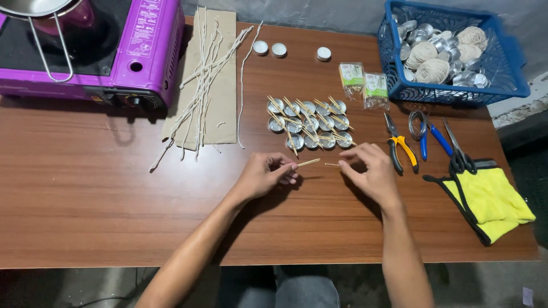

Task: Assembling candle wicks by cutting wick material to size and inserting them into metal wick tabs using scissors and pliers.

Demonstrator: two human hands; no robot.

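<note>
Sticks look light and snappy, pinched at their ends by left hand and right hand.

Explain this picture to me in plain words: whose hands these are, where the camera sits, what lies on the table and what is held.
There is no machine here. A person wears one camera on the head, looking down at their own bare hands over a brown wooden table. The left hand pinches a thin wooden stick; the right hand holds a shorter stick piece beside it. Behind the hands sit small metal cups with sticks laid across them. To the left, white strings lie on cardboard next to a purple camping stove. To the right lie pliers, scissors, a yellow cloth and a blue basket of cups and twine balls.
</note>
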